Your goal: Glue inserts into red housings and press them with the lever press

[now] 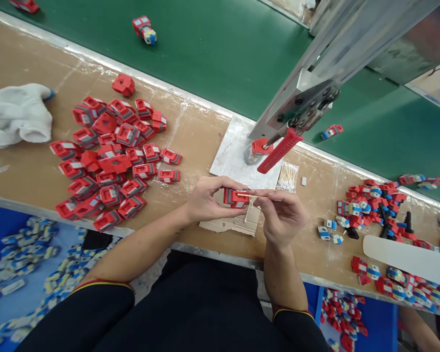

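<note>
My left hand (207, 198) grips a small red plastic part (234, 197) over the wooden bench. My right hand (281, 214) pinches a thin wooden stick (248, 195) whose tip touches the top of that part. Both hands hover above a torn piece of cardboard (230, 224). To the left lies a heap of several red plastic parts (112, 156). A bag of cotton swabs (288, 177) rests just beyond my right hand.
A hand press with a red handle (279, 150) stands on a white plate (231, 157). A green conveyor belt (220, 54) carries assembled toys (144, 28). White cloth (16, 113) lies far left. Assembled red-and-blue pieces (374, 205) lie right. Blue bins (22, 264) sit below the bench.
</note>
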Motion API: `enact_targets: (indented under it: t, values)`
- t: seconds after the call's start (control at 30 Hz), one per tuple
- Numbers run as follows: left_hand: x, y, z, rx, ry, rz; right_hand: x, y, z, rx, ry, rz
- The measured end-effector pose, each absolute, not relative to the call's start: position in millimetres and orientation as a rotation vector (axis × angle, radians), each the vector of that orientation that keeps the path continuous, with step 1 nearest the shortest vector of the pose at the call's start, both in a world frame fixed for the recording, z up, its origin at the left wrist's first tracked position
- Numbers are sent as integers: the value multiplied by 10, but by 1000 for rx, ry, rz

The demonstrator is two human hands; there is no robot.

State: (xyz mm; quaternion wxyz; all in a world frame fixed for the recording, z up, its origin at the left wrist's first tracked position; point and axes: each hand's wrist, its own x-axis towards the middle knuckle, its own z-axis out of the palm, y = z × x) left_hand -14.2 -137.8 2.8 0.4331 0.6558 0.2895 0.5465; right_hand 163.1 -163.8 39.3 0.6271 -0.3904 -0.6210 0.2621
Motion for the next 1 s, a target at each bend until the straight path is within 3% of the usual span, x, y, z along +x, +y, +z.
enact_targets:
  t: [0.4,0.77,1.0]
  values:
    - [-145,-1376,25,1661,732,1380,1645,-1667,331,-948,-1562,437]
    - [-162,-1334,57,1777,793,1451,1766,-1656,459,-967,-1781,1]
    - [-154,-1312,93,1872,727,1481,1676,-1680,499,-915,-1812,41]
